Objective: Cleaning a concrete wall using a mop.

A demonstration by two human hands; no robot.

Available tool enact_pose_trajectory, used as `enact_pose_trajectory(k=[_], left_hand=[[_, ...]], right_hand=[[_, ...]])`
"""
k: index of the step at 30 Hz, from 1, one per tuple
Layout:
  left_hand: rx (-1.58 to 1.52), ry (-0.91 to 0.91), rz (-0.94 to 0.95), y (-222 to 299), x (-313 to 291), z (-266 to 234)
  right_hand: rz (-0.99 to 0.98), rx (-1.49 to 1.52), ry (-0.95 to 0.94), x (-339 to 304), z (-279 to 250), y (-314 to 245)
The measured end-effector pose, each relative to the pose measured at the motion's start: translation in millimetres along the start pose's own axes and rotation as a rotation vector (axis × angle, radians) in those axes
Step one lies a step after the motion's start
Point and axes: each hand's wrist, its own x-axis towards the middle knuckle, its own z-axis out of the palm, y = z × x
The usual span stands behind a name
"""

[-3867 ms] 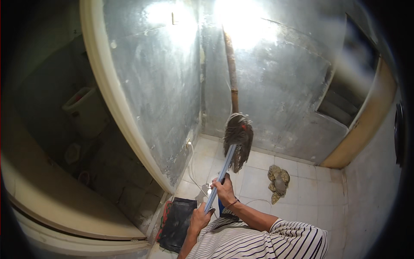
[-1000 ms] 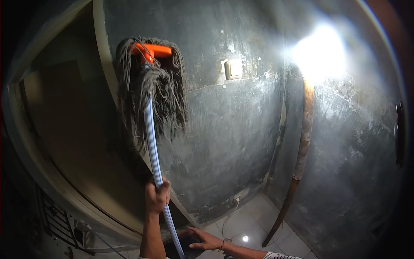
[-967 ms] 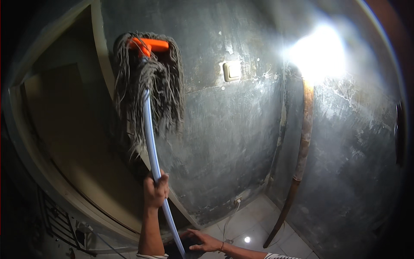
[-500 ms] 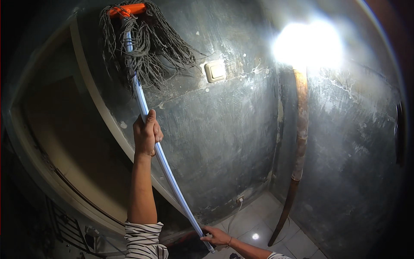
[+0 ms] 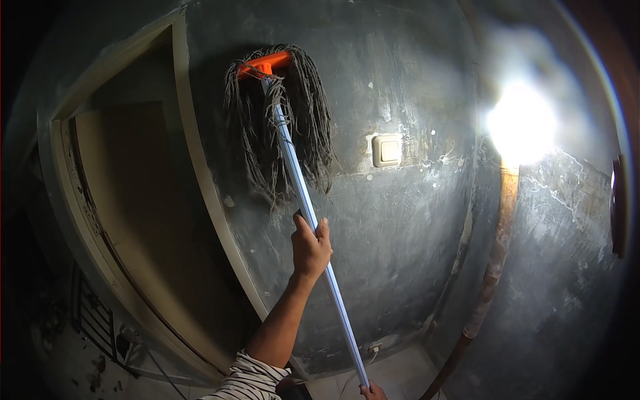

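A string mop with an orange head is held upright, its top leaning left, in front of the dark grey wall. Its grey strands hang down around the upper part of the pale blue striped handle. My left hand is closed around the handle below the strands, thumb pointing up. Low at the bottom edge, my right hand is closed at the handle's lower end and partly cut off by the frame. A striped sleeve covers my left upper forearm.
A doorway with a pale frame stands at left. A cream wall switch sits right of the mop. A bright lamp glares above a brown pole in the right corner. A dark rack is at lower left.
The whole view has shifted, so the mop, switch and lamp sit further right and lower. The strands, earlier splayed toward the switch, hang straighter. Both hands stay on the handle.
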Motion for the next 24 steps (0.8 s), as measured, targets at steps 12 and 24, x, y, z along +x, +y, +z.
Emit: enact_pose_trajectory(k=[12,24], left_hand=[[0.162,0.05,0.182,-35.9,5.5,11.6],[0.127,0.01,0.233,217.1,247.3,-41.1]], right_hand=[[0.15,0.371,-0.024,19.5,31.2,12.5],[-0.504,0.766,0.319,29.2,-34.7,-263.3]])
